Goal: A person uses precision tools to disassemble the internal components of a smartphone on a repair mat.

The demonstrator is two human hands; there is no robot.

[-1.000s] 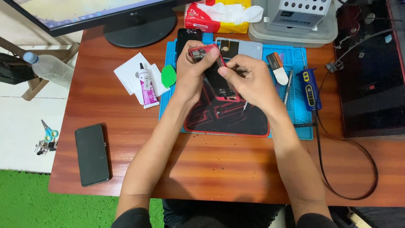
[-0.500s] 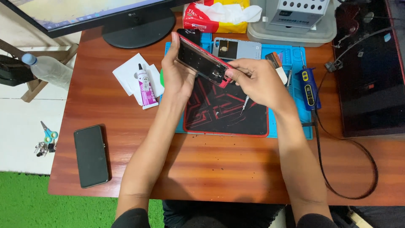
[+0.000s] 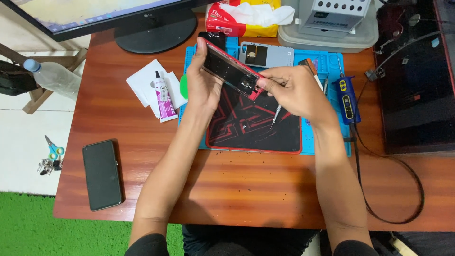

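- Opened phone [image 3: 231, 71] with a red frame: I hold it tilted above the black mat [image 3: 256, 125], both hands on it, clear of the surface.
- Nearest to me, bare wooden surface [image 3: 246, 189]; a dark phone [image 3: 101, 174] lies flat near its left front corner.
- Left hand [image 3: 203, 83]: its grip is closed around the far-left end of the opened phone, thumb across the edge.
- Right hand [image 3: 294, 87]: fingertips pinch the near-right end of the phone, and a thin metal tool [image 3: 276, 115] sticks down out of that same grip toward the mat.
- The black mat sits on a blue work mat [image 3: 327, 135]; a blue handheld tool [image 3: 346, 96] with a cable lies on its right part.
- Left of the mats, a small glue tube [image 3: 162, 94] rests on white paper [image 3: 144, 85].
- Behind the hands, a grey phone back cover [image 3: 265, 54] lies on the blue mat.
- Farthest, a monitor stand [image 3: 156, 31] and a tissue pack [image 3: 244, 19].
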